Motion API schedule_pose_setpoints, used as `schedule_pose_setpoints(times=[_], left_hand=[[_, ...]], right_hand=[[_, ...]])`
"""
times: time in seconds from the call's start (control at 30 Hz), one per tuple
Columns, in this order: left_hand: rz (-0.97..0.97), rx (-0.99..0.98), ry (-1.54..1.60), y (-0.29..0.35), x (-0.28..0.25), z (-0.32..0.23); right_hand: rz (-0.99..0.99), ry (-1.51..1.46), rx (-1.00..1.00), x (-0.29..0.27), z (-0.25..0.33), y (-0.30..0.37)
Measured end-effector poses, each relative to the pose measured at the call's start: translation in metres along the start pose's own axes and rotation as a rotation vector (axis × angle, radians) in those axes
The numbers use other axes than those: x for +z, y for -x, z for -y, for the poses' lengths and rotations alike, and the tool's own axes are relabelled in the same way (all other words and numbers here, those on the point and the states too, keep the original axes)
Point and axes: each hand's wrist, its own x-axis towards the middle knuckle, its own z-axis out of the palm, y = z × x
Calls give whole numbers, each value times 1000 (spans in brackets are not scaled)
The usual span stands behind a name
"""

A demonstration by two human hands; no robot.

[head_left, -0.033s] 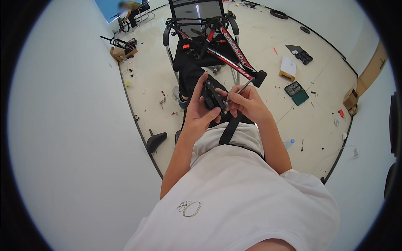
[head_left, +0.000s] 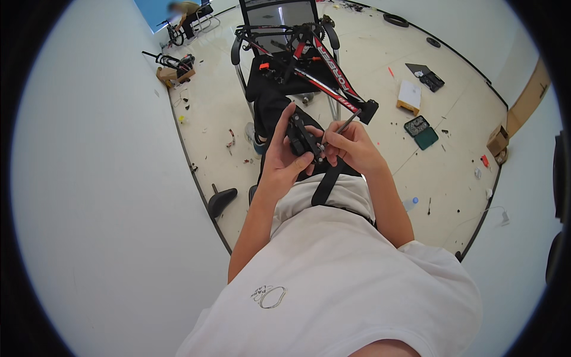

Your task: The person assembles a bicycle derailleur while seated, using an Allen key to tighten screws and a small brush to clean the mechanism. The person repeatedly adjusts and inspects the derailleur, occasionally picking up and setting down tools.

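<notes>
My left hand grips a black bicycle part, which looks like a pedal, in front of my waist. Its thumb presses the near end, while the index finger stretches up along the side. Close on the right, my right hand pinches a slim grey metal tool, tilted up to the right. Its fingertips meet the near right end of the black part, where a small shiny piece shows. The tool's lower end is hidden by the fingers, so its exact kind is unclear.
A red and black bicycle frame rests across a black chair ahead. Rightward on the floor lie an open green tool case, a yellow-and-white box and a bottle. A bicycle saddle lies by the left wall. Another person works far left.
</notes>
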Motion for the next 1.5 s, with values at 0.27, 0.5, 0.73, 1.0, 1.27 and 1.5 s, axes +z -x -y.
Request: schedule_pose_setpoints(times=[0.27, 0.5, 0.73, 1.0, 1.27, 1.5], left_hand=[[14, 7, -9, -1, 2, 2], [-5, 26, -42, -1, -1, 0], [23, 54, -211, -1, 1, -5], [12, 48, -128, 0, 3, -1], [5, 44, -104, 0, 1, 1], [-11, 39, -94, -2, 6, -4]], right_hand=[[-5, -56, -91, 3, -2, 1], [-46, 19, -8, 2, 1, 2], [-77, 23, 34, 2, 2, 4], [8, -22, -40, -3, -3, 5], [-42, -80, -16, 8, 0, 5], [-59, 24, 71, 3, 5, 4]])
